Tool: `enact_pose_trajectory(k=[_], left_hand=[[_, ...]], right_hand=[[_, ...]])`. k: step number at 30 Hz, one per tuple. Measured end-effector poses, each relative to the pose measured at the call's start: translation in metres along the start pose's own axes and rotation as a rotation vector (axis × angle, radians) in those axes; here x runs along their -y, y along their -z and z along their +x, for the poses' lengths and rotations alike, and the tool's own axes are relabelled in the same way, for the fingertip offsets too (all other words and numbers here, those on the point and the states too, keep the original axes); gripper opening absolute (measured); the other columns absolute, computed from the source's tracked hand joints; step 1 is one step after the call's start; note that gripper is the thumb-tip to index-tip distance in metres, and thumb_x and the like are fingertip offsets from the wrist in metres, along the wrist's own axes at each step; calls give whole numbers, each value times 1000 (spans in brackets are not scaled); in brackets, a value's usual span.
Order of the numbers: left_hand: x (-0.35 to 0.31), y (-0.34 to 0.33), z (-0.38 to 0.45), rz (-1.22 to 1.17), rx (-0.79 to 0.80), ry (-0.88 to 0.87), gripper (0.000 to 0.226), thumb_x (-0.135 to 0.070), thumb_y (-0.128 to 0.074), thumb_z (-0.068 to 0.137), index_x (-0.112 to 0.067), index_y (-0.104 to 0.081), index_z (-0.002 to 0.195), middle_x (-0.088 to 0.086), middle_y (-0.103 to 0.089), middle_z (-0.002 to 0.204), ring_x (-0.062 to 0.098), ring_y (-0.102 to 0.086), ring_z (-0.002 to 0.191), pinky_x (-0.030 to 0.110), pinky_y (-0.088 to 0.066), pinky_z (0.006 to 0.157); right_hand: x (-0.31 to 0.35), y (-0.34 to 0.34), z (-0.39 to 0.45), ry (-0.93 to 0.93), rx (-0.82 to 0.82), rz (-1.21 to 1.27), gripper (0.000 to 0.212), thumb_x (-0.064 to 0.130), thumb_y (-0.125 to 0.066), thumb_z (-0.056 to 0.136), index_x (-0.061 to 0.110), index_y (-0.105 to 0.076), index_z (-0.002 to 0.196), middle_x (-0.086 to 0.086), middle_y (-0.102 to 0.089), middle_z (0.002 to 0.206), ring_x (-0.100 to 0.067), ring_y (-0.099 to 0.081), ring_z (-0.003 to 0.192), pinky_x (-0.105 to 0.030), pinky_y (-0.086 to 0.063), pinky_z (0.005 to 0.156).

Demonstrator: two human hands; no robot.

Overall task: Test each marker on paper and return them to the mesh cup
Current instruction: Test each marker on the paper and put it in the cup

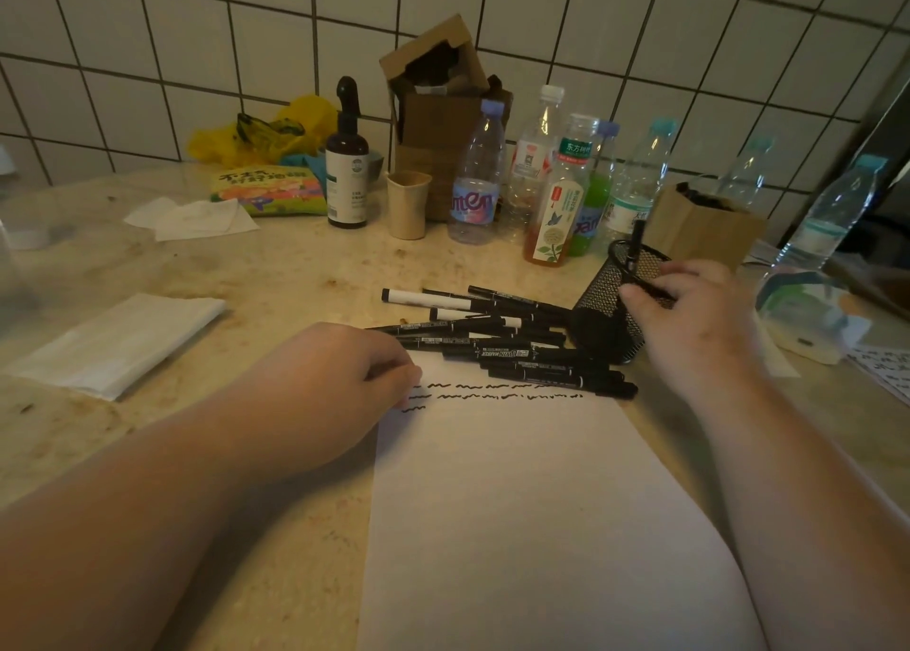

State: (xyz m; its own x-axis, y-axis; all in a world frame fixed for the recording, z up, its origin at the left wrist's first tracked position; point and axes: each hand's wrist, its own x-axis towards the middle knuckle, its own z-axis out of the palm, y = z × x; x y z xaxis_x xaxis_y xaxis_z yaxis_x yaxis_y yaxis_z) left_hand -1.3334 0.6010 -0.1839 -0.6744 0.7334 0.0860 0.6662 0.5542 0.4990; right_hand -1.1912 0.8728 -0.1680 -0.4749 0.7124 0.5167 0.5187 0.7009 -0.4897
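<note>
A white sheet of paper (532,503) lies in front of me with rows of black squiggles (492,392) near its top edge. Several black markers (512,340) lie in a loose pile just beyond it. The black mesh cup (608,306) stands tilted to the right of the pile, and one marker (637,242) sticks up out of it. My right hand (689,315) grips the cup at its rim, thumb on the mesh and fingers curled over the edge. My left hand (340,379) rests on the paper's top left corner with loosely curled fingers and holds no marker.
Several plastic bottles (556,182), a beige cup (407,205), a dark spray bottle (347,168) and cardboard boxes (438,109) stand along the tiled wall. Folded tissue (113,340) lies to the left. A small brown box (704,227) and a plastic packet (807,315) sit right of the cup.
</note>
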Motion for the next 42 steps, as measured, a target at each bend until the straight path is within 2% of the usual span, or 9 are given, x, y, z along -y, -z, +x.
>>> enact_pose_trajectory(k=[8,13,17,23,29,32,34,37,42], left_hand=[[1,-1,0,4,4,-4,21,-48,-50,93,-39,-69,89,-20,-69,78,1,-62,71,25,-54,72],[1,-1,0,-8,6,-6,20,-47,-50,94,-39,-68,92,-20,-69,80,0,-62,72,22,-52,69],[1,-1,0,0,11,-10,20,-47,-50,94,-40,-68,92,-22,-69,80,0,-61,73,19,-50,67],[3,-2,1,3,-2,-17,20,-48,-50,93,-39,-68,90,-22,-68,78,-1,-62,73,23,-54,72],[4,-3,2,16,-9,-19,19,-47,-51,93,-40,-68,89,-20,-69,79,0,-61,72,24,-54,72],[4,-2,1,10,-1,-11,19,-48,-50,93,-42,-67,88,-20,-69,77,1,-62,70,25,-55,70],[4,-3,1,6,3,-7,19,-48,-50,93,-43,-67,87,-20,-69,77,1,-63,70,24,-55,70],[5,-4,2,11,-6,-9,18,-47,-50,93,-43,-68,93,-22,-68,80,-1,-61,72,19,-51,69],[4,-3,3,47,-21,-28,21,-49,-50,93,-40,-68,98,-22,-67,83,-3,-58,77,17,-48,71]], right_hand=[[2,-4,-2,91,-69,-68,34,31,-66,93,5,-71,115,-6,-56,127,-29,-50,121,-33,-41,92],[-4,2,-2,47,-145,-93,26,24,-67,92,6,-71,111,-6,-57,121,-29,-54,116,-46,-51,93],[-3,0,-5,34,-103,-124,29,26,-66,93,6,-70,114,-7,-57,122,-28,-53,117,-41,-50,93],[9,-4,-9,107,-13,-27,28,25,-64,95,7,-69,115,-5,-58,122,-20,-52,112,-26,-35,86],[18,4,-14,208,61,-12,28,23,-64,95,16,-67,122,-1,-58,130,-18,-49,124,-24,-31,95],[26,19,-19,319,-43,19,17,25,-73,87,23,-73,104,4,-60,115,-16,-49,116,-26,-36,94],[34,26,-26,384,108,45,7,25,-73,86,27,-72,92,13,-61,99,-4,-52,96,-17,-36,79],[40,16,-37,381,499,-53,13,28,-77,84,34,-70,93,18,-59,91,3,-51,78,-13,-31,64],[40,4,-39,364,616,-223,19,29,-76,85,35,-69,102,17,-57,90,1,-52,78,-14,-32,60]])
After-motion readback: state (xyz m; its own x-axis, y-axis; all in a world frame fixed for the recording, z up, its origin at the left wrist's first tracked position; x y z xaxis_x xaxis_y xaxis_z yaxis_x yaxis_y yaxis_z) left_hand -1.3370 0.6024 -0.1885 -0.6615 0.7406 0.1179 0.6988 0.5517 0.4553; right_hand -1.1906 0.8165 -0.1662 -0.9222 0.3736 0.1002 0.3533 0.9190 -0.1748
